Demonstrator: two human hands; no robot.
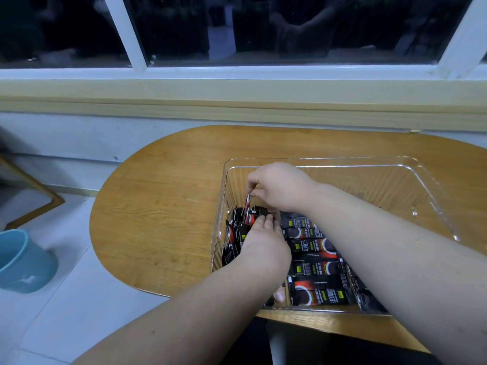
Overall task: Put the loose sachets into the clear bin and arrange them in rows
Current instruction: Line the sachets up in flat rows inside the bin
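Observation:
A clear plastic bin [411, 185] stands on the wooden table [163, 206]. Black and red sachets [313, 246] lie flat in a row along its near middle. More sachets [232, 238] stand on edge against the bin's left wall. Both hands are inside the bin at its left side. My right hand [279, 185] pinches the top of one upright sachet [247, 206] between thumb and fingers. Just below it, my left hand [263, 243] rests with straight fingers on the standing sachets. The far and right parts of the bin hold nothing.
The table is oval and sits against a wall under a dark window. A light blue bucket [23, 262] stands on the tiled floor to the left, beside a slanted framed panel [31, 191]. Bare tabletop lies left of the bin.

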